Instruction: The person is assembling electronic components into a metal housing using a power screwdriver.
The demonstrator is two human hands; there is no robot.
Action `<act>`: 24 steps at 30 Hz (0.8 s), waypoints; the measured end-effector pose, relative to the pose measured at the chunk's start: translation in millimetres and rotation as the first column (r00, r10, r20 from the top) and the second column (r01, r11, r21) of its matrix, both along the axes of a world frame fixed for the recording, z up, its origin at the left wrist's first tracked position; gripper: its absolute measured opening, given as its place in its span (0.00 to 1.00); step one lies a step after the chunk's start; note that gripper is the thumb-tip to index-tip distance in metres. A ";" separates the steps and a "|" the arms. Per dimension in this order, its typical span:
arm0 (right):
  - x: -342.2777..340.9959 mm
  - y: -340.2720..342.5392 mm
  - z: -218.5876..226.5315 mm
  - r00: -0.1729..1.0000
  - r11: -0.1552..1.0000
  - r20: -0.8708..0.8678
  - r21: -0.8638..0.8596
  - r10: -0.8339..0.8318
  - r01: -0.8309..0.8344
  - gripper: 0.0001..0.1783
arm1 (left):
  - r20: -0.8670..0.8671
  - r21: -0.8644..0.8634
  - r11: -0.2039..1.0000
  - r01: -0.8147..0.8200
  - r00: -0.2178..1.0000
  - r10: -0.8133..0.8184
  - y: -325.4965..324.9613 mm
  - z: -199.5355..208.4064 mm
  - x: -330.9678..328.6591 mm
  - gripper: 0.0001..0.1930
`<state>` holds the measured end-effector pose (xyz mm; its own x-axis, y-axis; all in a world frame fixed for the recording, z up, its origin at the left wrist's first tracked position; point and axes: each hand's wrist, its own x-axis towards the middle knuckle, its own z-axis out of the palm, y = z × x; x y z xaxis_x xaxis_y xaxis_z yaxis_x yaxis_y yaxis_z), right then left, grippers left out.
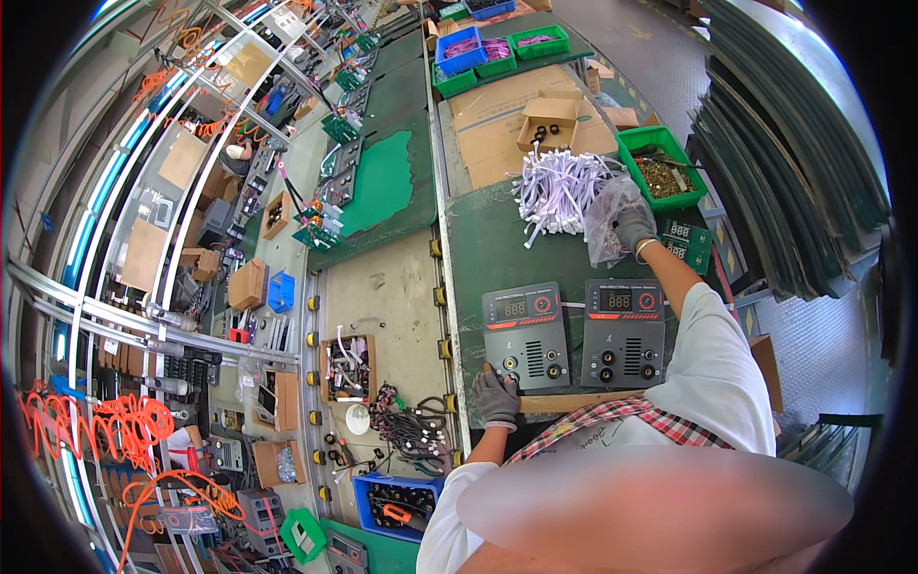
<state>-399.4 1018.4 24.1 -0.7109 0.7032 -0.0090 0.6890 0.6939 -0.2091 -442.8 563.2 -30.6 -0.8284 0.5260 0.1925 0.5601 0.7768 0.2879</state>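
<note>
Two grey front panels (528, 335) (625, 335), each with a small display, a red-ringed dial, vent slots and round sockets, lie side by side on the green bench. At the lower left corner of the left panel is my gloved left hand (495, 400), its fingers apart and touching the panel edge. My gloved right hand (633, 222) reaches to the far right and is closed on a clear plastic bag (604, 228); its fingertips are partly hidden. Beside the bag lies a heap of white cables (562, 187). Green circuit boards (687, 247) with displays sit right of that hand.
A green bin (662, 163) of small brass-coloured parts stands behind my right hand. An open carton (550, 122) holds black round parts. Blue and green bins (461, 50) stand farther back. Left, across a roller conveyor, are a blue crate (397, 497) and black wiring (406, 426).
</note>
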 end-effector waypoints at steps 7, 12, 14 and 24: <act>15.7 -6.8 8.5 0.526 0.502 -0.469 -0.860 -0.710 -0.090 0.13 | 0.020 -0.038 0.999 0.001 1.000 0.000 -0.9 -3.9 -0.8 0.30; 57.1 -37.3 -4.6 0.224 -0.015 -0.195 -0.723 -0.955 -0.691 0.11 | -0.004 0.001 1.000 -0.006 1.000 0.006 -0.5 -0.8 -0.6 0.30; 71.0 -50.0 -9.8 0.293 -0.199 -0.071 -0.579 -0.954 -0.790 0.11 | 0.012 -0.007 1.000 -0.010 1.000 0.010 -0.5 -0.7 -0.8 0.30; 96.9 -70.8 -5.7 0.452 -0.139 -0.137 -0.839 -0.881 -0.526 0.15 | -0.025 0.024 1.000 0.016 1.000 -0.015 -1.9 -2.7 -1.2 0.30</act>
<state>-302.4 947.6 18.4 -0.6980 0.5245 -0.4875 -0.2041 -0.7983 -0.5666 -444.0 561.3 -33.3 -0.8149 0.5339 0.2255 0.5793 0.7608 0.2926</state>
